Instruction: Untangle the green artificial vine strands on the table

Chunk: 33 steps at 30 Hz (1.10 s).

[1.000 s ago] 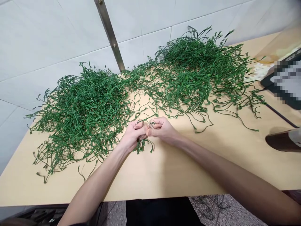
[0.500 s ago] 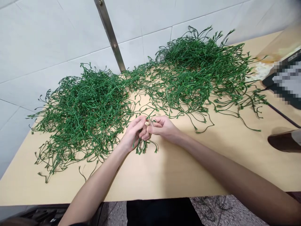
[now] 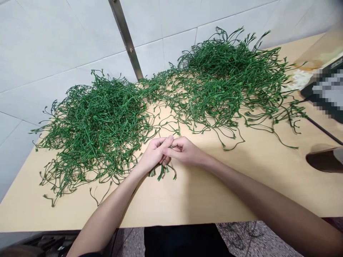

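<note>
My left hand [image 3: 155,152] is closed around a small bunch of green plastic stems [image 3: 162,172], whose tips stick out below the fingers. Against it, fingertips touching, is my right hand [image 3: 184,150], its thumb and fingers pinched together. Whatever lies between the right fingertips is mostly hidden; a bit of green shows there. Left of the hands spreads a large tangled heap of green plastic stems [image 3: 102,114]. A second heap of the same stems [image 3: 222,78] lies farther back on the right, with loose stems joining the two.
Everything rests on a light wood-coloured table [image 3: 214,196] against a white tiled wall [image 3: 66,35] with a metal strip [image 3: 125,39]. At the right are white pieces [image 3: 298,80], a dark-framed object [image 3: 327,89] with a blurred face, a thin black cord [image 3: 324,131] and a dark brown cylinder [image 3: 323,160].
My hands have come closer together, and the left thumb has moved over toward the right fingertips. The green stem that showed between the hands is now mostly covered. The heaps look unchanged.
</note>
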Available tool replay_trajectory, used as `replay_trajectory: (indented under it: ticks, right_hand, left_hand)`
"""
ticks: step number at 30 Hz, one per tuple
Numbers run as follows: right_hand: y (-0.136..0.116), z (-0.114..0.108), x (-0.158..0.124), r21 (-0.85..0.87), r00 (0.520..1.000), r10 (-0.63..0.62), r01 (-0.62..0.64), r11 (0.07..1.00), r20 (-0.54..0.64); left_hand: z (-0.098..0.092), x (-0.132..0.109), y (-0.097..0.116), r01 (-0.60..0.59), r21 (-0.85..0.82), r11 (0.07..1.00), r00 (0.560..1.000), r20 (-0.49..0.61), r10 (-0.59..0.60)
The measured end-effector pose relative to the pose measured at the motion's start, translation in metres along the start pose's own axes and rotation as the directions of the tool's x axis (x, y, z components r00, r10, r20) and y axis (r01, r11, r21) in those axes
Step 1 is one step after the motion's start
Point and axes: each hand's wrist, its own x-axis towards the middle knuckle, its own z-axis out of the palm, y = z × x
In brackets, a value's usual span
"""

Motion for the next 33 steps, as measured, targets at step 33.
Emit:
replay_trajectory:
  ticks: [33]
  right_hand:
    - [0.008,-0.006,0.009,0.092,0.897,-0.049,0.1,0.991,-0.438]
  left_hand:
    - [0.001,0.0,0.007,-0.246,-0.269,0.931,0.875,-0.474,0.094]
